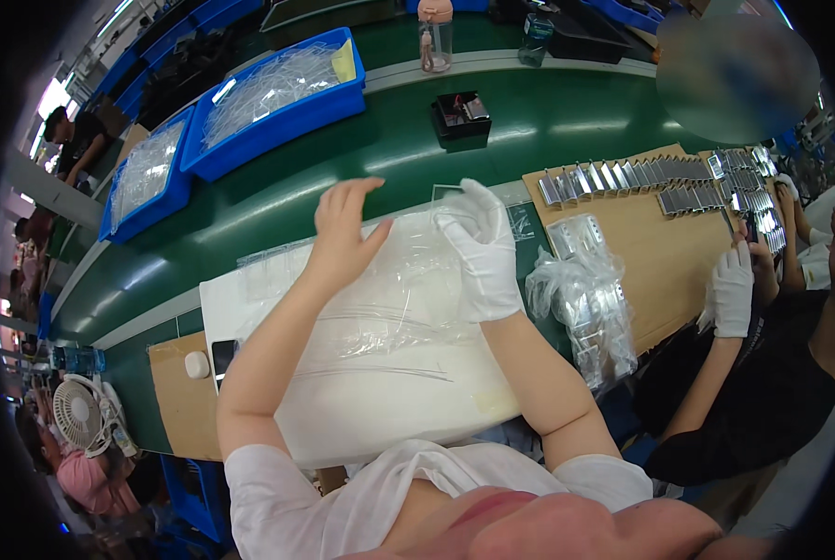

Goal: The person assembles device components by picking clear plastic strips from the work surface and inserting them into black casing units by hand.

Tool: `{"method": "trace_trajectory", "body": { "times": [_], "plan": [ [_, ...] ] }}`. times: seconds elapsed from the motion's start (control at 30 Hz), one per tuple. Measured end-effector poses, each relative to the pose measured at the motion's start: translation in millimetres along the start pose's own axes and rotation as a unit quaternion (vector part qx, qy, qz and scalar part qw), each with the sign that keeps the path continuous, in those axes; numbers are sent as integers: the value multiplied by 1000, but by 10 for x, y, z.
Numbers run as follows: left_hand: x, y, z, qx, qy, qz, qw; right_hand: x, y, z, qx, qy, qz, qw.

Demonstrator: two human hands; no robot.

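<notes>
Over the green desk [282,207] and its white pad [343,425], a clear plate [446,192] is being pinched in the grip of the gloved right hand [484,250], the bare left hand [344,233] being held spread, empty; this piece is seemingly being left unfinished, completed work being indistinguishable.

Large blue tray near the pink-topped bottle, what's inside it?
A heap of clear, plastic-looking pieces, with a pale yellow piece at the right end. The heap hides the blue tray's floor, so anything beneath can't be seen.

Film [371,341] on mat [361,425], trays [282,128] left, cardboard [665,252] right.
</notes>
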State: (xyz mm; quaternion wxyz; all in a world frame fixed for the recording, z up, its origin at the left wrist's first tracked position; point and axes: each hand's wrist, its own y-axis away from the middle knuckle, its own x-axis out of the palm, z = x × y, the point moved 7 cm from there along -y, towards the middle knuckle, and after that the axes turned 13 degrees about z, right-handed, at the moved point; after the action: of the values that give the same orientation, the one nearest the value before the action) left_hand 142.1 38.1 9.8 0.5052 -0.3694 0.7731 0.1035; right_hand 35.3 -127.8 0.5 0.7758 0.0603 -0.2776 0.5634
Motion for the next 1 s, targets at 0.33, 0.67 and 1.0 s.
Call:
{"method": "trace_trajectory", "body": {
  "times": [0.33,0.67,1.0],
  "plan": [
    [876,-1377,165,72,-263,-119,955,85,55,-207,114,17,52,992],
    [436,-1197,305,35,-176,-104,978,131,96,-108,117,27,60,991],
    [-51,-105,603,-97,720,-59,685,82,56,19,70,92,90,989]
  ]
}}
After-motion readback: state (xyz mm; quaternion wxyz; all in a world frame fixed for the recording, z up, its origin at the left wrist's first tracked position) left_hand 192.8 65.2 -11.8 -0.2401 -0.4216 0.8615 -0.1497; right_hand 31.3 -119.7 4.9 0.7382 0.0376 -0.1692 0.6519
